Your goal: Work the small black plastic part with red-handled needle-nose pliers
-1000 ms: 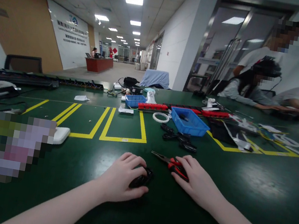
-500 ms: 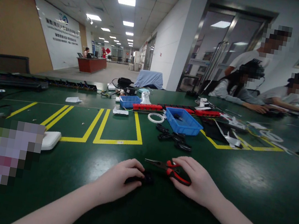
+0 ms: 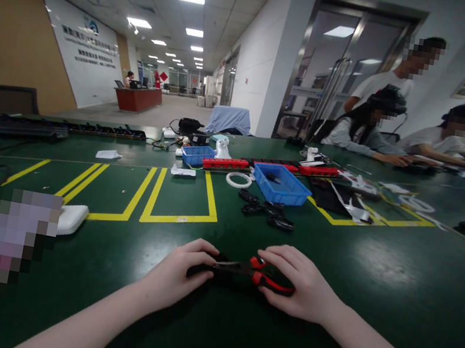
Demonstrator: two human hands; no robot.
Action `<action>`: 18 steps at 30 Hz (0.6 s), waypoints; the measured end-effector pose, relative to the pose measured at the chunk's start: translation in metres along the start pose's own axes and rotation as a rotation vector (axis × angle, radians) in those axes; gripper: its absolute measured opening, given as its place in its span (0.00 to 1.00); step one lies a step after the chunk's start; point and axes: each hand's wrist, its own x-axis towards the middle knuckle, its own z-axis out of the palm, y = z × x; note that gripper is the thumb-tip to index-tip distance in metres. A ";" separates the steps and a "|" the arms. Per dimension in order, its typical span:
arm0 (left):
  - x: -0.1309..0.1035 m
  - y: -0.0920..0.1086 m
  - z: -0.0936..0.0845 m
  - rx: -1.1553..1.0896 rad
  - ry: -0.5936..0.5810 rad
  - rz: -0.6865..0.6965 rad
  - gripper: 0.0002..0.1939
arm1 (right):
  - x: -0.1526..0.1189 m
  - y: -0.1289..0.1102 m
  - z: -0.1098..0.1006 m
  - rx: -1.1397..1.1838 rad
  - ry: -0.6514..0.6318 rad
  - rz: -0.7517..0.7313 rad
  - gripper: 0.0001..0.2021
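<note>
The right hand is closed around the red-and-black handles of the pliers. The handles stand spread, and the nose points toward the left hand. The left hand is clamped on a small black part, held between thumb and curled fingers and largely hidden by them. The pliers' tips lie at the left hand's fingertips; whether the jaws grip the black part cannot be told. Both hands are low over the green table. Beyond the right hand, slightly to its left, lies a group of black pieces; the blue bin stands behind them. A white ring lies beyond the gap between the hands. A white box rests left of the left hand.
</note>
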 end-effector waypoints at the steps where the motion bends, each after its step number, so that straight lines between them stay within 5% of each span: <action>1: 0.000 0.000 0.000 0.000 0.003 0.004 0.10 | 0.000 0.000 0.000 -0.003 -0.001 0.001 0.24; 18: -0.001 0.001 0.002 0.054 0.047 0.042 0.10 | 0.001 -0.006 -0.002 0.027 -0.140 0.077 0.21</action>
